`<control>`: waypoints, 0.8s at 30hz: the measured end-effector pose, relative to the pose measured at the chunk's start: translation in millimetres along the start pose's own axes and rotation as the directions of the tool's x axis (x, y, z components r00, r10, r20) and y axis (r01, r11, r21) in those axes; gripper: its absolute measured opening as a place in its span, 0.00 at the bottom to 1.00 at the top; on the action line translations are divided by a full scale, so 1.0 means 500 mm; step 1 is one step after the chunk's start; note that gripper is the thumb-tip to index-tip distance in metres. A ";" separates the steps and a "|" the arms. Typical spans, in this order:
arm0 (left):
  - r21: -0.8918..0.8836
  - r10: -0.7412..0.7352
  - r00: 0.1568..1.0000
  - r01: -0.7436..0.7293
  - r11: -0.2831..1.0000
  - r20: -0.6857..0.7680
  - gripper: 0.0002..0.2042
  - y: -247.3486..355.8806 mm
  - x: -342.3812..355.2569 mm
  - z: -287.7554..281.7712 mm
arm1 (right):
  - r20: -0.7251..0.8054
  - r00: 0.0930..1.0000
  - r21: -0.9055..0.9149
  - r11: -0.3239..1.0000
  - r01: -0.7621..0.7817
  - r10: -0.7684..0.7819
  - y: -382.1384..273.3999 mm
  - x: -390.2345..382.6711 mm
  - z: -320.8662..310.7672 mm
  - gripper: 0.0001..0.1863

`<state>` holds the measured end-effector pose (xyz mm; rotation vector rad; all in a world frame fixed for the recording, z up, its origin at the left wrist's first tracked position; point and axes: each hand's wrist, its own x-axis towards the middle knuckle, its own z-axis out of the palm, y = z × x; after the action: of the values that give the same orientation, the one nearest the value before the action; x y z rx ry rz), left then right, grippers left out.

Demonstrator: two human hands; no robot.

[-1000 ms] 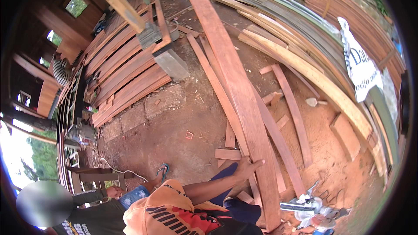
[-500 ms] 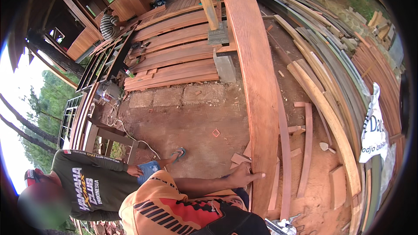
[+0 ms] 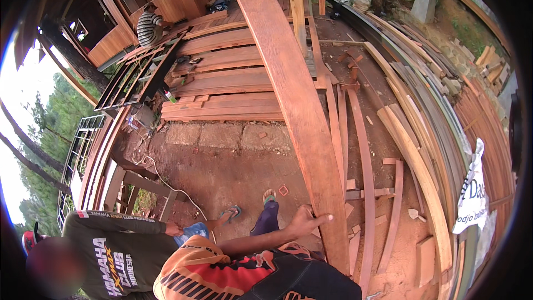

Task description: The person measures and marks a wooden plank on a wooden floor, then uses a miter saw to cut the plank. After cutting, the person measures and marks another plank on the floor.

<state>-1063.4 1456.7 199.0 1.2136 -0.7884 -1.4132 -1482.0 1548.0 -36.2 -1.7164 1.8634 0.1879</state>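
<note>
At the lower middle of my view, my L hand (image 3: 302, 225) is gripping a long reddish-brown plank (image 3: 298, 94): fingers curled in at its left edge, thumb laid over the upper face & pointing right. Fingertips are hidden, so can't tell how far under they reach. R hand's out of view, can't tell its state. The plank slants from the top of my view, a bit L of ctr, down to the bottom, a bit R of ctr. My orange sleeve (image 3: 194, 266), w/ dark stripes, comes in from the lower edge.

R of the plank, on reddish dirt (image 3: 244, 166), a long thin strip (image 3: 368, 189) lies w/ other strips & short offcuts nearby. Further R there's a thick pale beam (image 3: 415, 161), then a stack of long boards w/ a white sack (image 3: 472, 194) by its near end.

On my L, close by, is a co-worker in a dark long-sleeved shirt (image 3: 91, 250), one hand (image 3: 173, 229) down by their blue shorts. At the back, wide brown boards (image 3: 222, 105) lie side by side w/ gaps btwn some, a wooden post (image 3: 296, 5) stands just R of the plank, & a person in a striped top (image 3: 149, 26) is low down near the bldg wall.
</note>
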 end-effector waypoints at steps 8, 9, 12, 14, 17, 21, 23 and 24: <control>0.035 0.009 0.992 -0.004 0.999 -0.127 0.15 0.160 0.162 -0.407 | 0.004 0.999 -0.026 0.999 0.036 -0.036 -0.363 0.112 0.110 0.58; 0.028 0.026 0.982 -0.021 0.999 -0.189 0.14 0.189 0.169 -0.462 | 0.084 0.994 -0.038 0.997 0.068 -0.064 -0.442 0.149 0.091 0.59; 0.074 0.142 0.934 -0.124 0.989 -0.329 0.12 0.296 0.225 -0.619 | 0.179 0.969 -0.119 0.973 0.195 -0.172 -0.674 0.239 0.051 0.58; 0.164 0.252 0.870 -0.200 0.966 -0.424 0.11 0.378 0.250 -0.705 | 0.195 0.927 -0.041 0.941 0.335 -0.321 -0.807 0.313 0.052 0.57; 0.199 0.294 0.781 -0.219 0.955 -0.551 0.11 0.479 0.289 -0.825 | 0.231 0.850 0.009 0.874 0.485 -0.474 -0.999 0.434 0.062 0.55; 0.313 0.444 0.611 -0.316 0.896 -0.655 0.10 0.595 0.368 -0.935 | 0.204 0.821 0.030 0.841 0.540 -0.534 -1.242 0.567 0.068 0.58; 0.349 0.482 0.531 -0.335 0.875 -0.697 0.09 0.638 0.400 -1.011 | 0.130 0.789 0.068 0.800 0.597 -0.600 -1.364 0.633 0.085 0.60; 0.371 0.500 0.492 -0.340 0.864 -0.713 0.09 0.653 0.420 -1.053 | 0.141 0.772 0.057 0.783 0.619 -0.620 -1.424 0.668 0.089 0.60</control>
<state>-449.1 1261.1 310.7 1.4811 -0.5068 -0.2779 -791.2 1169.5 -39.9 -2.1461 1.0961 0.0404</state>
